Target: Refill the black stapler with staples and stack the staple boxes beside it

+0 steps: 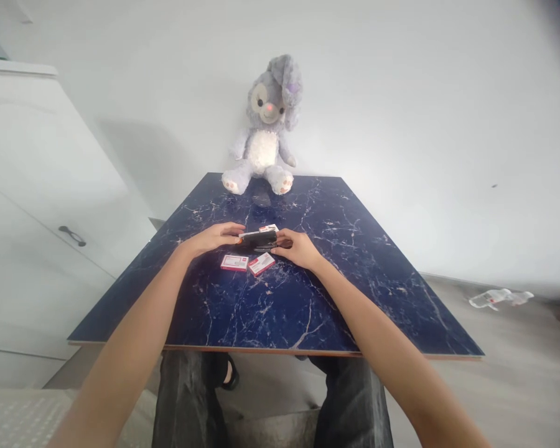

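Note:
A black stapler-like object [259, 240] lies sideways between my hands, just over the blue table, with an orange spot at its left end. My left hand [214, 238] has its thumb and fingers closed at that left end. At the opposite end, my right hand [297, 247] grips it with bent fingers and thumb. Two small red-and-white boxes rest just in front of it, a left box [234, 262] and a right box [262, 264]. Behind the black object a further white-and-red box [268, 228] shows in part. The object's underside is hidden.
The blue marble-patterned table [280, 317] narrows toward the wall. A grey plush rabbit [264, 134] sits at its far edge. To the left stands a white cabinet [37, 186] with a dark handle. Clear plastic bottles [499, 298] lie on the floor at right.

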`<state>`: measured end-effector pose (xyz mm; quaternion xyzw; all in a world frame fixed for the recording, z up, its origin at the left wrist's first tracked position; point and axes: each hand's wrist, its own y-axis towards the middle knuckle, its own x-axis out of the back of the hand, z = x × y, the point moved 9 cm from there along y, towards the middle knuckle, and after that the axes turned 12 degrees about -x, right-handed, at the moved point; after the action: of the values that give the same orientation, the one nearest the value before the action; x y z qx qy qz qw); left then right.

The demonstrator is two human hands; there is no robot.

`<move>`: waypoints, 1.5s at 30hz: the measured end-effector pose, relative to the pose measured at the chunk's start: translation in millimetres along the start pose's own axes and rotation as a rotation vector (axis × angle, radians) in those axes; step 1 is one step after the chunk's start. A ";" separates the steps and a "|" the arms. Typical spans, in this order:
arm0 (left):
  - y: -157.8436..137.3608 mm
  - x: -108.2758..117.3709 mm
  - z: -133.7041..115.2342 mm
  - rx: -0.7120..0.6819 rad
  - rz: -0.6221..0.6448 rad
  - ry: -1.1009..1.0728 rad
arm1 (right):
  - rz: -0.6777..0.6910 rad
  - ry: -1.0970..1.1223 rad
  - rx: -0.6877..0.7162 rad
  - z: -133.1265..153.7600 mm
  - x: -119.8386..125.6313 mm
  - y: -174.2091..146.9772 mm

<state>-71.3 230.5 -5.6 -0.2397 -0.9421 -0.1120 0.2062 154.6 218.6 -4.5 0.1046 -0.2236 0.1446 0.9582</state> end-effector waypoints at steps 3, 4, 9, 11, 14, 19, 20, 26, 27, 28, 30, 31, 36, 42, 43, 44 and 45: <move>-0.2 -0.4 0.2 -0.003 0.000 -0.013 | -0.021 -0.011 -0.020 -3.1 2.4 1.7; -0.2 0.1 0.9 -0.002 -0.006 -0.022 | -0.025 -0.015 -0.026 -4.7 3.4 2.3; -0.6 2.9 5.7 0.004 -0.024 -0.048 | -0.038 0.012 -0.027 -13.8 11.0 4.0; -1.0 4.4 7.4 0.005 -0.036 -0.046 | -0.040 -0.040 -0.008 -14.4 13.5 3.3; -1.3 5.5 9.7 0.006 -0.053 -0.028 | -0.035 -0.139 0.022 -12.5 18.8 1.0; 2.1 5.9 7.2 -0.013 -0.092 0.110 | -0.081 -0.200 0.036 -12.1 39.5 -2.7; 3.2 4.6 5.9 -0.015 -0.087 0.142 | -0.094 -0.207 0.040 -12.1 42.7 -3.4; 4.4 -11.4 -5.7 -0.025 0.052 0.197 | -0.100 -0.331 0.126 -6.0 33.9 -6.6; 3.5 -14.4 -7.5 -0.025 0.081 0.188 | -0.106 -0.354 0.144 -5.0 31.3 -6.7; 2.5 -17.1 -9.1 -0.024 0.106 0.176 | -0.118 -0.372 0.157 -4.5 29.6 -6.6; 0.8 -22.0 -11.4 -0.023 0.141 0.150 | -0.148 -0.388 0.171 -5.1 28.3 -5.7; 0.4 -24.2 -11.9 -0.022 0.150 0.140 | -0.158 -0.390 0.175 -6.0 28.0 -5.1; 4.1 -36.2 -16.2 -0.083 0.141 0.226 | -0.147 -0.393 0.198 -9.6 24.5 -3.6; 9.0 -38.6 -29.9 -0.210 0.025 0.473 | -0.134 -0.419 0.211 -9.6 21.4 -4.3; 8.8 -36.3 -30.2 -0.209 0.010 0.499 | -0.136 -0.426 0.217 -7.8 21.5 -4.9; 8.3 -32.9 -29.9 -0.203 -0.006 0.527 | -0.143 -0.438 0.229 -4.2 21.9 -6.3; 7.8 -28.9 -29.2 -0.195 -0.025 0.554 | -0.157 -0.456 0.251 1.6 22.4 -8.7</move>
<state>-34.6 216.4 8.5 -0.2070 -0.8375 -0.2656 0.4303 176.0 215.2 6.0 0.2693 -0.4051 0.0690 0.8710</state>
